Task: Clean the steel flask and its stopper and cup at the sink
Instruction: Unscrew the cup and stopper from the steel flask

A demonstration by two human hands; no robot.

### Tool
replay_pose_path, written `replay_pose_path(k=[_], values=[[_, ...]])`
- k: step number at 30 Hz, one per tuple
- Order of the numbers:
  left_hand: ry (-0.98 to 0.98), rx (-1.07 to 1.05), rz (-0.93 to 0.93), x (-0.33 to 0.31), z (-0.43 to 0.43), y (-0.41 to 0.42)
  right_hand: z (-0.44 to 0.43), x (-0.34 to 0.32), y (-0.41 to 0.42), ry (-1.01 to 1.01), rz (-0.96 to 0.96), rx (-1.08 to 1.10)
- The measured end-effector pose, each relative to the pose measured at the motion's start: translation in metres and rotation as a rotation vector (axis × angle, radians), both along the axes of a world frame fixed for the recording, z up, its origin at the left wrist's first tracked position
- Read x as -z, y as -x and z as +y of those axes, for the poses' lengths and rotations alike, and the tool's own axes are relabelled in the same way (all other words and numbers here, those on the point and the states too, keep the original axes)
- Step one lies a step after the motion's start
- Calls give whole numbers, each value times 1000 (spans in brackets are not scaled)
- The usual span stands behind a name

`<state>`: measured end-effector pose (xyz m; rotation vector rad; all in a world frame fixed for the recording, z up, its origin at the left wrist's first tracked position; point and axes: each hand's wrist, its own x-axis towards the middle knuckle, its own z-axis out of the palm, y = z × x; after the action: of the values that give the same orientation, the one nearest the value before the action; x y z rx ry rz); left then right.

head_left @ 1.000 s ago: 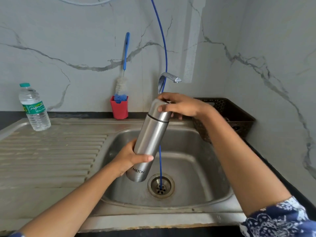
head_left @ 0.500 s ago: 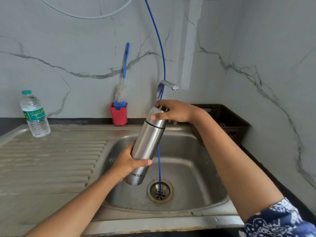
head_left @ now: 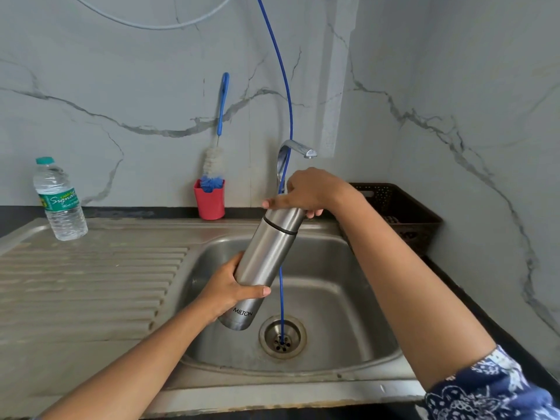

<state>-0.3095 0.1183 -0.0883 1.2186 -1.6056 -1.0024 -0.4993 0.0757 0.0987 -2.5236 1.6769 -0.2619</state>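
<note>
twisting the cup (head_left: 285,218) off the flask (head_left: 260,268)
left hand (head_left: 225,291) should grip the body firmly while right hand (head_left: 309,189), wrapped on the cup, turns over the sink (head_left: 342,301).

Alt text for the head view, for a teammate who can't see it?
A person holds a tilted steel flask over the sink: left hand grips its body, right hand grips its cup. A bottle brush stands in a red holder behind.

Left grip (head_left: 225,287), right grip (head_left: 309,189); both curled

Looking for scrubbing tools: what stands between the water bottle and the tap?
In the head view, a red holder containing a bottle brush stands there.
</note>
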Motion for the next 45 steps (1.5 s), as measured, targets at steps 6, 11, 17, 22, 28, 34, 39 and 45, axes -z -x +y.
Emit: replay_pose_path(k=[6,11,17,22,28,34,39,45], values=[[-3,-15,51,-1,-1,0,-16,1,27,-403,-349,-321],[3,-11,48,-1,0,1,-1,-5,14,-157,-296,1],[0,-20,12,0,1,-1,-9,2,5,-185,-164,-41],[-6,-26,30,-1,1,-1,-21,3,29,-534,-389,-334],[1,-43,20,-3,0,-2,-3,-1,8,-271,-241,69],[3,-45,18,-2,1,-3,-6,0,-5,-234,-79,-13],[4,-44,33,-5,0,-5,-14,-10,17,-440,-318,-254],[3,-59,97,-10,2,-5,-19,-11,23,-369,-397,-373]])
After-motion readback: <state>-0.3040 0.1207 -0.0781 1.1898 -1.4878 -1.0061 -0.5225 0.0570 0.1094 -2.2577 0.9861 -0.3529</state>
